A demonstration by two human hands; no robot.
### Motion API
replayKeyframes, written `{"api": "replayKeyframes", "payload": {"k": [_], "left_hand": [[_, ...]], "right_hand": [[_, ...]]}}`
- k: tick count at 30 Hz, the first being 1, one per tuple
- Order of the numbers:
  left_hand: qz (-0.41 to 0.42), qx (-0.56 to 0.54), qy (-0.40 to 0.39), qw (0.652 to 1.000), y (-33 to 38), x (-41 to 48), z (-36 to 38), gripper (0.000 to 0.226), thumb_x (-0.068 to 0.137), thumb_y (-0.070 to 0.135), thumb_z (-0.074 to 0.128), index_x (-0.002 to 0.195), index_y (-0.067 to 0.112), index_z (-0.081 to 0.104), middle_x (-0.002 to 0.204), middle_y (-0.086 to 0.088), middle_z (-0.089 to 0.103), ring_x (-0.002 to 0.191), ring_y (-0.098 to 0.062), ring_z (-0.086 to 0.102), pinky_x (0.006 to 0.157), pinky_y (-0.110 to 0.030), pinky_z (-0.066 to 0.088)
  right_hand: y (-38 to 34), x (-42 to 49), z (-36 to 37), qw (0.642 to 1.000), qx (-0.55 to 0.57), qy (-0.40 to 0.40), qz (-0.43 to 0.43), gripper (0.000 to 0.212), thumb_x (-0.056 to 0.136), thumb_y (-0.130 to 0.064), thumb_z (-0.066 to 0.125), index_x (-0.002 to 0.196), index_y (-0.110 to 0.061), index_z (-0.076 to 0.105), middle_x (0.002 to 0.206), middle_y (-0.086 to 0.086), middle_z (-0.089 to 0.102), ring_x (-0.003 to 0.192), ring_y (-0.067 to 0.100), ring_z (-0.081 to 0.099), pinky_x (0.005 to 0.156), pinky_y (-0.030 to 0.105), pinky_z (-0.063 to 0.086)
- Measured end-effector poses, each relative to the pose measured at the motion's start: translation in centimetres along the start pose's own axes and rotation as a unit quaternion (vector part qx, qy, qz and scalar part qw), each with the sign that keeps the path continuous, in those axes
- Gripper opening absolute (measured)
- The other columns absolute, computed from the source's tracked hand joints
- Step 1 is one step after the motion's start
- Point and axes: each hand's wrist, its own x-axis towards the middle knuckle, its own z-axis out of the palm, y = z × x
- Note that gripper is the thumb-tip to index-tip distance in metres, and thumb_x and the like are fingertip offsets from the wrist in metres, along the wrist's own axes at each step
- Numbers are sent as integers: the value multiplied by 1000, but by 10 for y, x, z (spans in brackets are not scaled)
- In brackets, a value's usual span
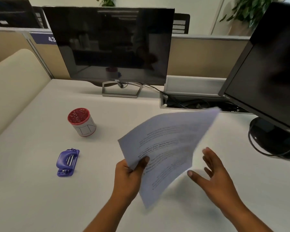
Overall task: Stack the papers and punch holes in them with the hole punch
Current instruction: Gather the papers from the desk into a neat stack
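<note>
Head view: the left hand (130, 173) pinches the papers (167, 148) at their near-left edge, thumb on top, holding them tilted above the desk (40, 198). The right hand (214, 169) hovers spread and empty just beside their right edge, apparently not touching. The sheets look blurred (how many, I cannot tell). The punch (67, 162) lies well apart to the left, near a red cup (81, 122).

The step seems to be squaring the stack: bring the right palm against the free edge, loosen the pinch slightly, and tap the edges flush on the desk before reaching for the punch.

Head-worn, forward-down, seemingly near desk (40, 198)
</note>
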Motion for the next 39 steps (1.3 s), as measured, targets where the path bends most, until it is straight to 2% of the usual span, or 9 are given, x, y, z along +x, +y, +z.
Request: {"api": "replayKeyframes", "payload": {"k": [4, 7, 11, 17, 20, 24, 29, 35, 39], "left_hand": [[-46, -102, 48, 993, 2, -7, 5, 15, 82, 23, 77, 96, 27, 79, 98, -1, 80, 92, -23, 75, 73, -33, 62], [-88, -178, 70, 978, 2, -14, 10, 25, 76, 17, 82, 101, 19, 78, 108, -7, 78, 97, -24, 75, 78, -34, 62], [-105, -217, 63, 968, 4, -24, 14, 26, 76, 20, 75, 102, 21, 77, 111, -6, 77, 101, -25, 73, 83, -38, 62], [-73, -258, 51, 962, 11, -24, -3, 33, 76, 19, 73, 109, 27, 76, 120, -5, 74, 109, -23, 71, 81, -32, 61], [-59, -268, 31, 961, 10, -18, -24, 34, 90, 26, 66, 123, 19, 68, 126, -11, 70, 114, -28, 67, 86, -41, 60], [-73, -151, -21, 986, 12, -15, -48, 40, 91, 40, 52, 119, 18, 71, 118, -11, 73, 104, -31, 70, 80, -40, 60], [-81, -14, -34, 996, 13, -15, -55, 18, 77, 35, 82, 94, 29, 78, 98, -3, 79, 83, -32, 75, 62, -27, 60], [-46, -7, -29, 998, 12, -14, -54, 25, 70, 22, 80, 94, 31, 79, 96, -2, 80, 88, -25, 76, 69, -33, 63], [-35, 20, -18, 999, 8, -17, -54, 25, 69, 25, 80, 91, 36, 79, 93, 1, 80, 88, -22, 75, 66, -29, 62]], "right_hand": [[17, -15, 9, 983, 153, -4, 105, 86, 74, -13, 81, 147, -21, 35, 148, -6, 45, 130, 12, 47, 108, 38, 40], [22, -28, 19, 944, 296, 1, 149, 53, 78, -2, 72, 127, -12, 56, 130, 13, 65, 112, 26, 65, 92, 37, 54], [17, -41, 26, 861, 463, -63, 200, 42, 70, -4, 66, 112, -11, 67, 107, 16, 76, 89, 31, 76, 66, 41, 62], [5, -27, -4, 928, 358, -31, 97, 39, 72, -9, 68, 111, -10, 68, 106, 9, 78, 94, 25, 75, 67, 31, 61], [4, -16, -28, 954, 293, -6, 64, 32, 77, -11, 67, 109, -10, 69, 108, 9, 77, 96, 25, 74, 73, 30, 62], [3, -8, -47, 977, 207, 24, 33, 19, 86, -4, 64, 102, -9, 71, 100, 9, 79, 91, 26, 75, 77, 35, 62], [-5, -6, -51, 991, 133, 10, 3, 14, 83, -8, 69, 96, -12, 73, 90, 0, 80, 82, 18, 76, 64, 24, 62], [-14, -13, -46, 994, 98, 12, -40, 15, 71, -27, 70, 84, -23, 75, 82, -10, 79, 79, 7, 74, 57, 12, 55], [-7, -11, -43, 997, 71, 4, -41, 11, 77, -16, 76, 84, -23, 75, 80, -13, 79, 76, 6, 74, 57, 10, 53]]}}
